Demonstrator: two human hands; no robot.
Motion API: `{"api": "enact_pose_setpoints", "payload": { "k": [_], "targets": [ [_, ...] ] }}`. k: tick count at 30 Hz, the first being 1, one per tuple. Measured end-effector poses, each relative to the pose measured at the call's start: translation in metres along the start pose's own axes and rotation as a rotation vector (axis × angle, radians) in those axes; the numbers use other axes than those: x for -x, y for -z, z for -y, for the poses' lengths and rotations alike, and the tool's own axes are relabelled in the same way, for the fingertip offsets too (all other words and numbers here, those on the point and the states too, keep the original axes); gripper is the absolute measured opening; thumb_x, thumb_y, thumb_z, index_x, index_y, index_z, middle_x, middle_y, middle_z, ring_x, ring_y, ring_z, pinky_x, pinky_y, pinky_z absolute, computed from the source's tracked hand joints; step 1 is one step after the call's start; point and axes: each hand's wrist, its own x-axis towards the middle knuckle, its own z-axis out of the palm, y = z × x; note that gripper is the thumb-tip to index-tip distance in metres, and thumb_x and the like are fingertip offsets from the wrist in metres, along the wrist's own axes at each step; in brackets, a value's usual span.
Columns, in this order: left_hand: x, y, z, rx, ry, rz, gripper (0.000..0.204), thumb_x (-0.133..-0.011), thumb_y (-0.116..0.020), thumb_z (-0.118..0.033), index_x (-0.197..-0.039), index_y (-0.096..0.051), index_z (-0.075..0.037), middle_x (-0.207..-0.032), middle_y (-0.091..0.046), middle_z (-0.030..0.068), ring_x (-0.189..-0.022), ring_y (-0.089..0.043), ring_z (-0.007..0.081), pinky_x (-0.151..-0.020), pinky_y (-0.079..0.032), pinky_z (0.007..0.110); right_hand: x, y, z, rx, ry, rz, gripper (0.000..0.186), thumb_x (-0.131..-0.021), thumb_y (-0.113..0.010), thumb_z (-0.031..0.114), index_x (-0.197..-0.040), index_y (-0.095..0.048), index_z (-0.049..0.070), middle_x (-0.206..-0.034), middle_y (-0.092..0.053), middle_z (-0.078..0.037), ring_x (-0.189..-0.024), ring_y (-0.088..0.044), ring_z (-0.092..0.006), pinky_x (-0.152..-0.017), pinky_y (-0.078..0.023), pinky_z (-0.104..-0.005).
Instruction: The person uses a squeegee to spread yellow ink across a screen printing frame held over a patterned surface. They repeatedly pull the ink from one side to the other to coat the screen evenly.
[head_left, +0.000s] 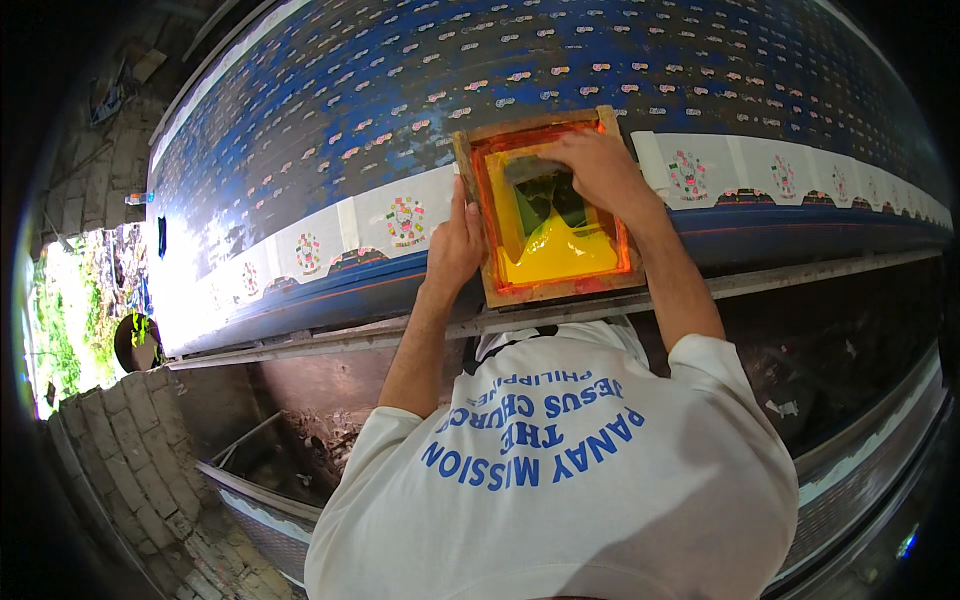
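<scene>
White shirt; wooden frame under right hand, beside left hand.

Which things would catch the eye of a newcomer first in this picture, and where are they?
Most likely the glossy yellow liquid inside an orange-stained wooden frame, upper middle, with the left hand at its left side and the right hand over its upper part. Next, perhaps, the white strip with colourful prints, running along the long blue-and-dark table on both sides of the frame, and the bright opening at the far left.
</scene>
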Motion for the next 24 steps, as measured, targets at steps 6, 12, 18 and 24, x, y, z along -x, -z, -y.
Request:
{"api": "enact_pose_setpoints", "payload": {
  "k": [6,12,18,24],
  "targets": [
    [0.001,0.0,0.004,0.029,-0.022,0.001,0.065,-0.12,-0.043,-0.035,-0.175,-0.027,-0.003,-0.075,-0.072,0.0288,-0.066,-0.07,0.0539,-0.056,-0.05,0.062,-0.01,0.006,0.016,-0.059,-0.171,0.208,0.05,-0.093,-0.066,-0.006,-0.136,-0.08,0.016,-0.126,-0.079,-0.011,-0.124,-0.072,-0.0336,-0.108,-0.059,-0.0469],
    [0.001,-0.001,0.008,0.02,0.057,0.046,0.067,-0.12,-0.044,-0.036,-0.176,-0.025,-0.003,-0.076,-0.073,0.0282,-0.067,-0.071,0.0535,-0.059,-0.051,0.064,0.08,-0.008,0.066,-0.054,-0.134,0.12,0.047,-0.092,-0.07,0.001,-0.134,-0.081,0.017,-0.118,-0.077,-0.009,-0.116,-0.072,-0.0337,-0.102,-0.058,-0.0454],
    [-0.001,0.001,0.005,0.043,0.045,0.067,0.066,-0.12,-0.044,-0.034,-0.175,-0.026,-0.001,-0.073,-0.072,0.0276,-0.066,-0.071,0.0517,-0.057,-0.052,0.063,0.106,-0.005,0.089,-0.092,-0.203,0.064,0.051,-0.088,-0.068,-0.006,-0.134,-0.081,0.013,-0.122,-0.078,-0.01,-0.118,-0.07,-0.0328,-0.104,-0.058,-0.0442],
    [0.0,-0.007,0.014,-0.001,-0.043,0.021,0.069,-0.12,-0.046,-0.039,-0.174,-0.026,-0.001,-0.071,-0.072,0.026,-0.063,-0.071,0.0493,-0.054,-0.054,0.061,0.102,0.023,0.091,-0.203,-0.237,0.2,0.051,-0.087,-0.068,-0.008,-0.133,-0.081,0.009,-0.126,-0.078,-0.012,-0.123,-0.069,-0.0348,-0.107,-0.058,-0.0451]
  ]
}}
